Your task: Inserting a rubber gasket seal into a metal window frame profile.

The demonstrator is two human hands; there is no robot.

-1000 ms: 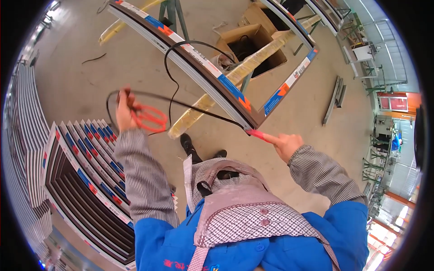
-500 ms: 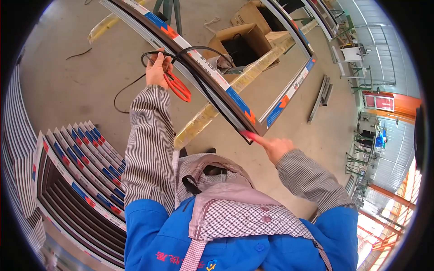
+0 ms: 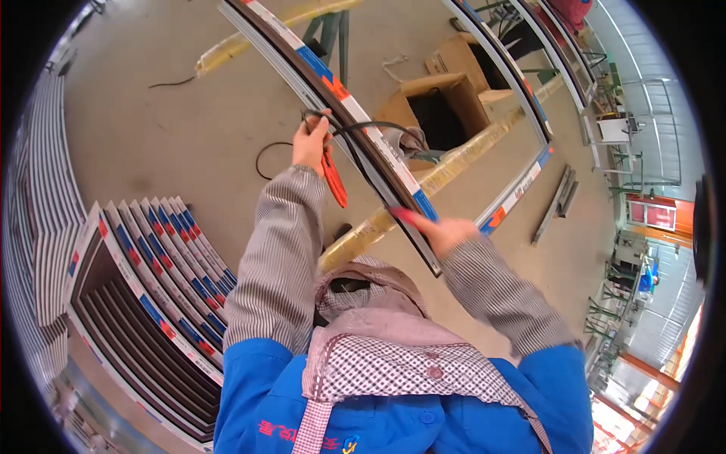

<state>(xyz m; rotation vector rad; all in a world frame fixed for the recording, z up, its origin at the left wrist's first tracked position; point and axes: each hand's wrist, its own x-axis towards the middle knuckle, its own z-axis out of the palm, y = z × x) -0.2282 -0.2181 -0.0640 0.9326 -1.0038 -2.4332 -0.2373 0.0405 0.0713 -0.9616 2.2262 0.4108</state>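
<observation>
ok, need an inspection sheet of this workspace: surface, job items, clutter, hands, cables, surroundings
Surface: labelled brown frame lies across yellow-wrapped bars above the floor.
Job items: black strand partly along the frame's edge; red tool, blurred.
Clutter: open cardboard box, metal pieces on floor.
Hands: left hand holds the strand and a red-orange item; right hand grips the red tool at the frame.
Cables: loose dark line on floor, type unclear.
Surroundings: stacked frames left; distant person in blue right.

Red lettering (image 3: 287, 433) and small emblem (image 3: 350, 443) were on the blue jacket (image 3: 393, 431), near. Printed blue-white-orange tape (image 3: 310, 60) ran along the frame (image 3: 287, 59), far. Stacked frames (image 3: 136, 321), left, carried similar strips.
</observation>
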